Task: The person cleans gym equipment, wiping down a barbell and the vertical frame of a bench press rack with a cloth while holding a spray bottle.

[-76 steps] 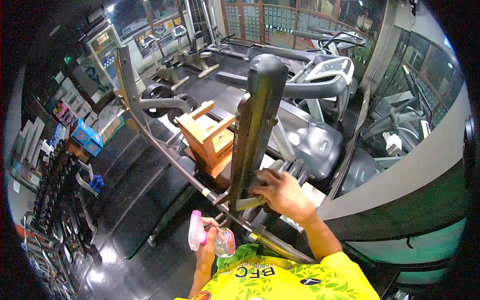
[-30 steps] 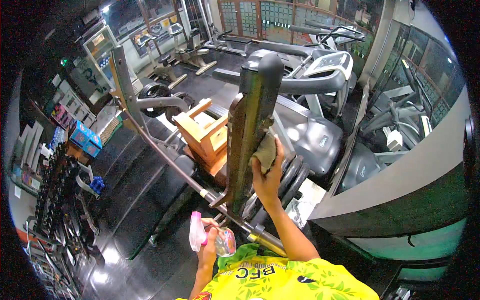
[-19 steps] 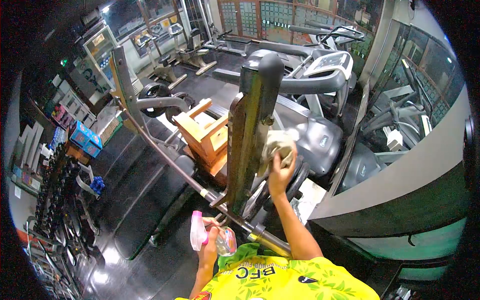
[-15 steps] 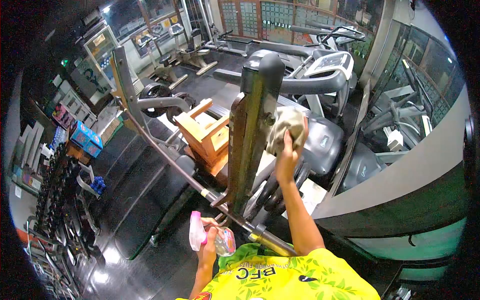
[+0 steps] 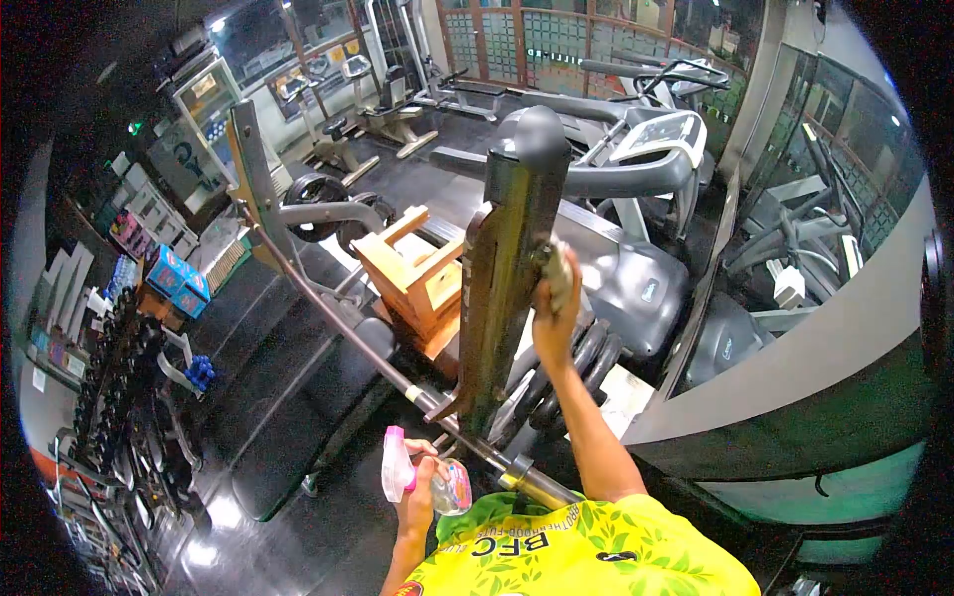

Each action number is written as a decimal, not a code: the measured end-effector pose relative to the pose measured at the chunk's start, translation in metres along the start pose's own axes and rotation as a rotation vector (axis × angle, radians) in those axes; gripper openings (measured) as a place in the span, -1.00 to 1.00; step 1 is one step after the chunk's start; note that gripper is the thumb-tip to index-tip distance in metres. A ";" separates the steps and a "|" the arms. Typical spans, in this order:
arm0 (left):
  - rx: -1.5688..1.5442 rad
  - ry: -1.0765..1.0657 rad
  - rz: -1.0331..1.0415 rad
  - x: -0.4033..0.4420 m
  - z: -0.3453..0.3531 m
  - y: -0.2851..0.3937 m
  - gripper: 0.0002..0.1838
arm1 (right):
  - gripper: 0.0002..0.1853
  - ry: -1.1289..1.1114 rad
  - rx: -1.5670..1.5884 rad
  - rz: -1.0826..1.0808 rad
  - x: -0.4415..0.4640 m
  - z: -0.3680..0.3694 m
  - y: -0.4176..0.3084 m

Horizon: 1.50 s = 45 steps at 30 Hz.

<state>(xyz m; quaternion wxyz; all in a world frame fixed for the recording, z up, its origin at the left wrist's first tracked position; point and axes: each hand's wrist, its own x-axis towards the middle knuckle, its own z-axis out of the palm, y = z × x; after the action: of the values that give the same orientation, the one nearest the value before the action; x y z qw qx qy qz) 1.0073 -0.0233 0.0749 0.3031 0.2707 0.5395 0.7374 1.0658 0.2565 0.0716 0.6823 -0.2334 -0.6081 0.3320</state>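
My right hand (image 5: 556,313) presses a light-coloured cloth (image 5: 562,273) against the right side of a dark upright rack post (image 5: 512,228). Its fingers are closed around the cloth, which they partly hide. Lower down, near my shirt, my left hand (image 5: 421,482) grips a clear spray bottle (image 5: 452,489) with a pink and white trigger head. Between the hands and the bench, a long barbell (image 5: 338,323) rests across the rack, running from the far left post down to my body.
A wooden box-like stand (image 5: 412,283) stands behind the post, near a treadmill (image 5: 646,149). A padded bench (image 5: 308,407) lies left, with a dumbbell rack (image 5: 114,387) beyond. Weight plates (image 5: 586,368) hang close to my right forearm. A mirror (image 5: 795,228) lines the right wall.
My right hand has moved slightly left and down with the cloth, now tight against the post's side. My left hand keeps the spray bottle, almost unmoved.
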 end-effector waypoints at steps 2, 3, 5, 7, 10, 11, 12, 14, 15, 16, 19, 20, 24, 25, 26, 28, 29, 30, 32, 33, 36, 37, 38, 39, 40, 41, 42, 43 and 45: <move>0.001 0.017 0.022 0.002 0.005 0.001 -0.82 | -0.33 -0.044 -0.158 -0.028 -0.040 -0.007 0.017; 0.001 0.013 0.017 0.003 0.005 -0.001 -0.82 | -0.25 -0.070 -0.160 -0.032 -0.061 -0.011 0.024; 0.025 -0.032 0.013 0.005 0.005 -0.006 -0.81 | -0.26 -0.164 -0.231 -0.075 -0.106 -0.026 0.034; 0.003 -0.047 0.000 0.005 0.010 -0.004 -0.80 | -0.29 -0.260 -0.207 0.027 -0.131 -0.036 0.025; -0.014 -0.078 -0.011 0.005 0.013 -0.006 -0.78 | -0.34 -0.344 -0.217 0.094 -0.126 -0.053 0.020; -0.011 -0.094 -0.005 0.007 0.014 -0.007 -0.77 | -0.37 -0.390 -0.256 0.061 -0.111 -0.056 0.008; -0.012 -0.098 -0.004 0.008 0.015 -0.007 -0.77 | -0.43 -0.353 -0.214 0.035 -0.099 -0.054 -0.006; 0.098 -0.118 0.031 0.007 0.016 -0.003 -0.77 | -0.45 -0.300 -0.187 -0.124 -0.068 -0.045 -0.032; 0.102 -0.114 0.028 0.007 0.016 -0.001 -0.77 | -0.48 -0.245 -0.155 -0.282 -0.051 -0.039 -0.046; 0.137 -0.137 0.027 0.007 0.016 0.001 -0.78 | -0.48 -0.163 -0.117 -0.378 -0.031 -0.031 -0.064; 0.181 -0.138 0.059 0.007 0.012 -0.003 -0.78 | -0.45 0.035 -0.246 -0.587 0.028 -0.006 -0.115; 0.186 -0.121 0.091 0.006 0.010 -0.008 -0.78 | -0.44 -0.007 -0.262 -0.549 0.044 0.003 -0.123; 0.077 -0.071 0.053 0.005 0.018 -0.001 -0.79 | -0.43 -0.144 -0.463 -0.504 0.045 0.033 -0.116; 0.078 -0.075 0.056 0.005 0.017 -0.002 -0.79 | -0.43 -0.130 -0.449 -0.502 0.033 0.034 -0.112; 0.096 -0.071 0.053 0.006 0.015 -0.003 -0.79 | -0.43 -0.125 -0.447 -0.508 0.021 0.032 -0.108; 0.102 -0.048 0.048 0.007 0.017 -0.003 -0.81 | -0.43 -0.228 -0.349 -0.353 -0.009 0.023 -0.098; 0.102 -0.053 0.045 0.007 0.015 -0.004 -0.81 | -0.43 -0.225 -0.353 -0.352 -0.025 0.018 -0.092; 0.109 -0.078 0.029 0.009 0.012 -0.007 -0.81 | -0.44 -0.291 -0.365 -0.316 -0.041 0.012 -0.085; 0.113 -0.105 0.011 0.009 0.014 -0.008 -0.81 | -0.45 -0.356 -0.383 -0.280 -0.069 -0.001 -0.069; 0.125 -0.102 0.015 0.010 0.018 -0.004 -0.82 | -0.45 -0.426 -0.364 -0.273 -0.082 -0.007 -0.060; 0.131 -0.114 0.037 0.011 0.020 -0.003 -0.83 | -0.44 -0.535 -0.318 -0.232 -0.106 -0.023 -0.043; 0.128 -0.128 0.054 0.010 0.020 -0.003 -0.83 | -0.42 -0.574 -0.290 -0.196 -0.112 -0.028 -0.037; 0.127 -0.125 0.056 0.009 0.020 -0.003 -0.83 | -0.42 -0.576 -0.288 -0.198 -0.120 -0.034 -0.028; 0.097 -0.108 0.052 0.007 0.021 -0.004 -0.83 | -0.44 -0.598 -0.248 -0.150 -0.128 -0.040 -0.017; 0.068 -0.089 0.047 0.005 0.021 -0.004 -0.84 | -0.44 -0.622 -0.207 -0.099 -0.131 -0.046 -0.010; 0.069 -0.083 0.051 0.004 0.019 -0.004 -0.84 | -0.44 -0.626 -0.201 -0.102 -0.130 -0.052 -0.006; 0.096 -0.091 0.078 0.003 0.016 -0.006 -0.84 | -0.44 -0.587 -0.122 0.011 -0.129 -0.059 -0.002; 0.121 -0.099 0.106 0.002 0.014 -0.007 -0.84 | -0.43 -0.547 -0.044 0.123 -0.126 -0.063 0.000; 0.140 -0.095 0.095 0.000 0.010 -0.006 -0.84 | -0.48 -0.287 -0.072 -0.001 -0.126 -0.065 0.034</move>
<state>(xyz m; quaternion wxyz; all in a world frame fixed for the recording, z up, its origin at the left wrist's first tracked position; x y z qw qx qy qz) 1.0160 -0.0156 0.0720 0.2736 0.3511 0.5615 0.6976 1.1192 0.1917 -0.0483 0.5796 -0.2077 -0.7110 0.3396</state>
